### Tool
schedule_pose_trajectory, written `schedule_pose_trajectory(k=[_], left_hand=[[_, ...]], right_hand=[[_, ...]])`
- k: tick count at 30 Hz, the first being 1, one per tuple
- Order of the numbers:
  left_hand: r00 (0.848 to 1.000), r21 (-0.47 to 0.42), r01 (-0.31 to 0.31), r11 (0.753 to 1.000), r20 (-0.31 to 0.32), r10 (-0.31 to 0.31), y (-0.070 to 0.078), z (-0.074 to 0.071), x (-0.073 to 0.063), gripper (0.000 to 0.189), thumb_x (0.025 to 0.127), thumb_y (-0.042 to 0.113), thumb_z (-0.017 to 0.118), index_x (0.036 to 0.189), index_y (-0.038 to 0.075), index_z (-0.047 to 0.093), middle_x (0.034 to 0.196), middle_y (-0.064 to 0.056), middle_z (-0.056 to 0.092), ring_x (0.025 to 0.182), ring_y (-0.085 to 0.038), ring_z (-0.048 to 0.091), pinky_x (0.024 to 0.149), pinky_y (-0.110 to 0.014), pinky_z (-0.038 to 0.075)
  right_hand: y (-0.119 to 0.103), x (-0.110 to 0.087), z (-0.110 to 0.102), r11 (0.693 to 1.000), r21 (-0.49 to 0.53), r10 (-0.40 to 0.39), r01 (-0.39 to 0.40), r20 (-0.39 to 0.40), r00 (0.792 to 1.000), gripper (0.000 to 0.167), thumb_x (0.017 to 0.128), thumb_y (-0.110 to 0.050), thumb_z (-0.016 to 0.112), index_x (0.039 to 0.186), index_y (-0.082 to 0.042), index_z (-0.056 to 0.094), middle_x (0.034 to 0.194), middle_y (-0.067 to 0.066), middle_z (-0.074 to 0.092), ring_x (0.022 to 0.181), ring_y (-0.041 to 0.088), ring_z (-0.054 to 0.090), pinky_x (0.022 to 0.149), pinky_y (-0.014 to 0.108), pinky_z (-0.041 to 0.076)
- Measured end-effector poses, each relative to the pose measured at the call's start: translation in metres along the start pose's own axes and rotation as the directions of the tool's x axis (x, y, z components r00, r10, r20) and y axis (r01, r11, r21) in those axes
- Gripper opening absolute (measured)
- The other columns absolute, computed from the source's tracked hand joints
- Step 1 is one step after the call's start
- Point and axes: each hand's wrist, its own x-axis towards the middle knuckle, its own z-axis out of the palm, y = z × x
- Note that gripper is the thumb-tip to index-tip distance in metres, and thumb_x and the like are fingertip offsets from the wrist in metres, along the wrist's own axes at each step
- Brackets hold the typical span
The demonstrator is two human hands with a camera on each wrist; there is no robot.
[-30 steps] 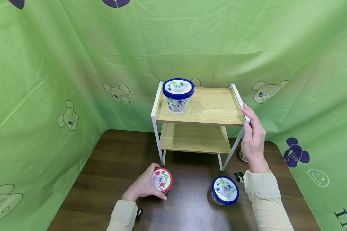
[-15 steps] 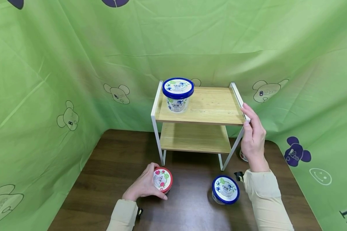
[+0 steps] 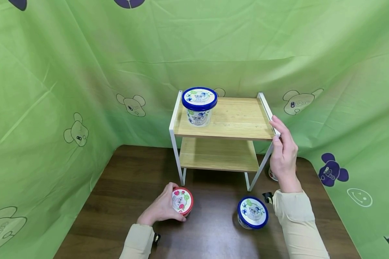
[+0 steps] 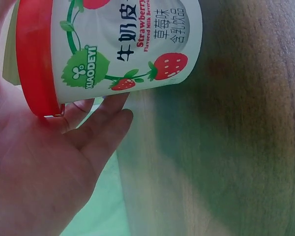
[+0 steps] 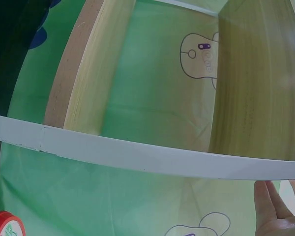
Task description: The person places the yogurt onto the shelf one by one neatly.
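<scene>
In my left hand (image 3: 162, 205) is a red-lidded strawberry tub (image 3: 182, 202), standing on the dark table, with thumb and fingers round its side. The left wrist view shows the tub's printed strawberry label (image 4: 132, 44) close up, fingers (image 4: 96, 128) behind it. My right hand (image 3: 285, 156) holds the front right corner of a two-tier shelf rack (image 3: 238, 120), fingers along its white side rail. A blue-lidded tub (image 3: 199, 107) sits on the top board at the left. Another blue-lidded tub (image 3: 253, 213) stands on the table, left of my right wrist.
Behind my right hand, a tub (image 3: 273, 175) beside the rack is mostly hidden; a red lid (image 5: 7, 226) shows in the right wrist view. The rack's lower board (image 3: 218, 154) carries nothing visible. Green cloth (image 3: 233, 43) hangs round the table (image 3: 214, 241).
My left thumb has drawn in slightly toward the red-lidded tub. The right hand, the rack and the other tubs keep their places.
</scene>
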Motion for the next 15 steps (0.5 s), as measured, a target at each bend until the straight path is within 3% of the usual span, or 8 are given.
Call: schedule_pose_trajectory(k=[15], left_hand=[[1.0, 0.019, 0.009, 1.0, -0.023, -0.009, 0.0025, 0.0007, 0.0039, 0.097, 0.058, 0.035, 0.099, 0.134, 0.013, 0.042, 0.117, 0.002, 0.048, 0.102, -0.016, 0.053, 0.086, -0.037, 0.053]], right_hand=[[0.0011, 0.0012, 0.0, 1.0, 0.002, -0.013, 0.013, 0.002, 1.0, 0.039, 0.097, 0.003, 0.041, 0.131, 0.009, 0.06, 0.144, 0.02, 0.055, 0.138, 0.031, 0.047, 0.115, 0.031, 0.035]])
